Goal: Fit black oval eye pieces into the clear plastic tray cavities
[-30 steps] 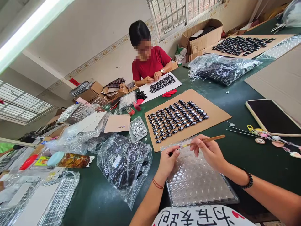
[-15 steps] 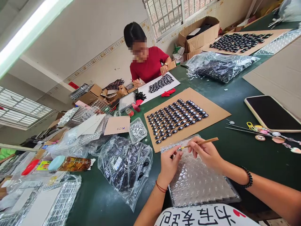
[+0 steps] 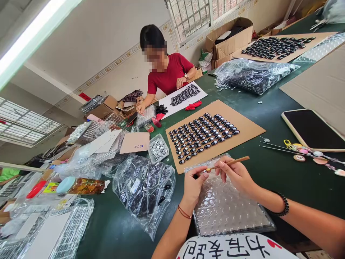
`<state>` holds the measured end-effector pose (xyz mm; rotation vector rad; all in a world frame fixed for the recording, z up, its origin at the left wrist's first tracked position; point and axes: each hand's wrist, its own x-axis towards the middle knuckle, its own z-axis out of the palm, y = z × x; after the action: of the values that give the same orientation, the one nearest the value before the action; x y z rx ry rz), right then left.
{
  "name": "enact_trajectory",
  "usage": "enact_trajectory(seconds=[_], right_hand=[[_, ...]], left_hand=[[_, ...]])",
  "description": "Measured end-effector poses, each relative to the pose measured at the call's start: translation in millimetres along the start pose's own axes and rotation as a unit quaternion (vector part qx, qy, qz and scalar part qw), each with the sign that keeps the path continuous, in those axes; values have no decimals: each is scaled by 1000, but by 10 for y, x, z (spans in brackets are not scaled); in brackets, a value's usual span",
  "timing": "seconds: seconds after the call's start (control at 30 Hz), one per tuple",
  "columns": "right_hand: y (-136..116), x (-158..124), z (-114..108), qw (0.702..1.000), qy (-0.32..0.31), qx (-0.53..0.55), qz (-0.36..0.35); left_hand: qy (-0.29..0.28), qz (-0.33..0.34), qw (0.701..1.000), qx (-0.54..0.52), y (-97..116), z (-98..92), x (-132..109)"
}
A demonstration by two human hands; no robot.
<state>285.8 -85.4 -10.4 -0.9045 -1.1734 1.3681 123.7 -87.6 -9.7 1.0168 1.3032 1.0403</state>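
Between the thumb and fingers of my left hand [image 3: 193, 189] is a small shiny piece, mostly hidden by the fingertips. My right hand [image 3: 238, 177] is closed around a thin brush [image 3: 240, 160] with a wooden handle. The brush's tip meets the small piece at the left fingertips. Both hands are above a clear plastic tray [image 3: 234, 216] with rows of round hollows. Just beyond lies a brown cardboard sheet [image 3: 242, 131] bearing rows of glossy black oval pieces [image 3: 201, 133] with pale spots.
A tub of small pale discs [image 3: 159, 148] and a plastic bag of black pieces [image 3: 144, 194] lie to the left. On the right are a phone [image 3: 312, 129], tweezers and a beaded strap [image 3: 318, 154]. Across the table sits a person in a red shirt [image 3: 171, 73].
The person opposite has moved one hand left, from the white sheet to a plastic tray. My own hands have barely moved; the brush stays at the small piece.
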Motion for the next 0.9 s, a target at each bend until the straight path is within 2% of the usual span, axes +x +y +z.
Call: enact_trajectory(seconds=[0.13,0.2,0.27,0.33,0.43,0.5,0.53,0.6,0.73,0.8,0.9], right_hand=[[-35,38,-57,997,75,16,-27],[-60,57,-81,995,94,23,-35],[-79,59,-86,996,85,19,-34],[-93,46,-74,997,72,10,-29],[-118,17,-58,997,63,4,-33],[-133,7,-59,997,65,4,-37],[-135,6,-62,997,65,3,-38],[-122,11,-68,997,63,1,-36],[-57,25,-68,998,54,-7,-31],[-32,24,-65,998,51,-9,-31],[-29,17,-58,998,47,-14,-32]], left_hand=[[63,-14,997,-34,41,-21,42],[57,-28,997,-43,78,-52,52],[27,-26,999,-39,130,-118,71],[30,-13,997,-64,194,-232,125],[76,-28,976,-203,271,-461,266],[82,-42,950,-297,278,-577,350],[81,-49,946,-310,269,-603,374],[67,-60,943,-321,239,-587,379],[4,-50,947,-318,222,-398,264],[-18,-35,964,-263,229,-311,186],[-44,-12,995,-93,209,-223,96]])
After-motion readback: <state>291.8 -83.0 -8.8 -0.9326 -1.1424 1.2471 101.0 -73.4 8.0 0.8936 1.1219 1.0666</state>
